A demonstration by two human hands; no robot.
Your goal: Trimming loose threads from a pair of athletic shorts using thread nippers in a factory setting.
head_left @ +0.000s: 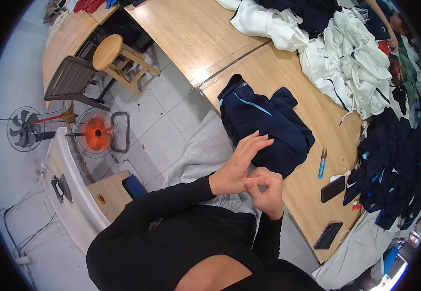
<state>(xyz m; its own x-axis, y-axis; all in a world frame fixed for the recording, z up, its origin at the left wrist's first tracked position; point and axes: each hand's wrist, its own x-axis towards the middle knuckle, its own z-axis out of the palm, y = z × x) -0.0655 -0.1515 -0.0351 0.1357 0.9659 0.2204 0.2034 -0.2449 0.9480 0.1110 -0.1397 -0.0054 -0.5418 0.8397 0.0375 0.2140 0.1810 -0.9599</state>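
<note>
From my remote seat, the biggest thing I see is the long wooden table (205,34), running from the top of the view down toward the lower right. On its far right lies a large heap of white garments (351,63), and beside the lower right edge a dark pile of navy garments (389,165) with light blue trim. Near the table's front edge, just above the hands, sits a folded navy garment (263,121) with a light blue stripe; it rests flat on the wood, well apart from the white heap. A grey cloth (205,150) hangs off the table edge below it, over the lap. On the floor to the left stand a wooden stool (111,53), a glowing orange heater (96,133) and a small fan (23,128). My left hand (239,165) is held up with fingers spread and extended, its fingertips touching the navy garment's near edge. My right hand (266,191) is curled narrow, thumb and fingers pinched against the base of the left hand's fingers; I cannot tell whether anything is held between them. Right of the hands lie blue thread snips (322,162), then a dark phone (333,188) and a second dark phone (328,235) near the table's end.
</note>
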